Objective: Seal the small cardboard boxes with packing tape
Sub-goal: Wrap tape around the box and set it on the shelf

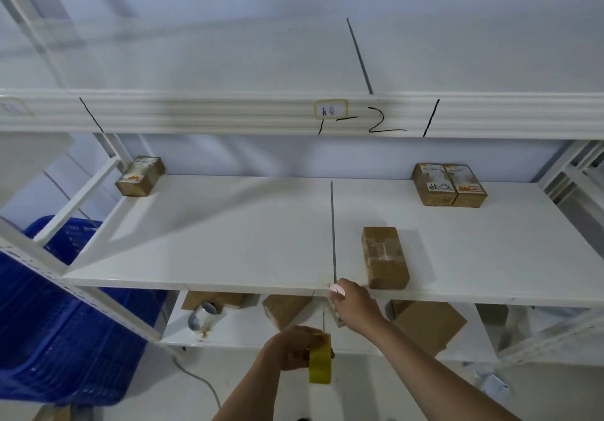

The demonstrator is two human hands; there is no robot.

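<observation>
My left hand (pixel 292 347) grips a yellow packing tape roll (pixel 320 363) below the middle shelf's front edge. A thin strip of tape (pixel 323 322) runs up from the roll toward my right hand (pixel 354 306). That hand's fingers curl at the shelf edge and seem to pinch the strip's free end; what they hold is partly hidden. A small cardboard box (pixel 385 257) with tape across its top lies on the white shelf (pixel 228 240), just right of my right hand. Two more boxes (pixel 447 185) sit side by side at the back right, and one box (pixel 140 175) sits at the back left.
On the lower shelf lie several cardboard boxes (pixel 428 322) and a clear tape roll (pixel 202 317). A blue plastic crate (pixel 65 322) stands on the floor at the left beside the rack's white upright. A grey cable (pixel 199 378) runs over the floor.
</observation>
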